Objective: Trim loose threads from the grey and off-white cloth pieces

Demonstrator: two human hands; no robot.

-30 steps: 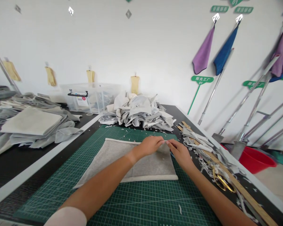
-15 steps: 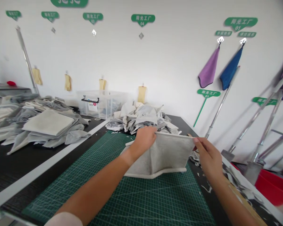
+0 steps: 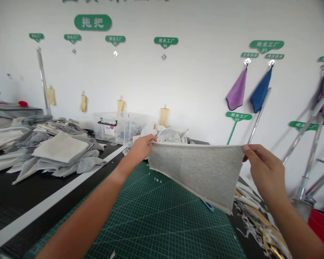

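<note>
While both hands were raised over the bench, one rectangular grey jersey fabric panel [image 3: 194, 172] hung between them, lifted above a green gridded cutting mat [image 3: 162, 223]. The left hand [image 3: 142, 148] was closed on the panel's upper left corner, and the right hand [image 3: 267, 172] gripped its upper right corner between thumb and fingers. The panel's pale-bound lower edge slanted down to the right. One small blue object [image 3: 208, 206] lay on the mat just below that edge. The mat rested on a black work table [image 3: 43, 205]. To its left lay one heap of grey and cream fabric sheets [image 3: 61, 149]. Beyond it stood one clear plastic storage bin [image 3: 118, 127] beside one crumpled pile of pale fabric offcuts [image 3: 170, 136]. One heap of cloth scraps [image 3: 255, 219] lay right of the mat. Four yellow gloves [image 3: 83, 103] hung on the white wall.
</note>
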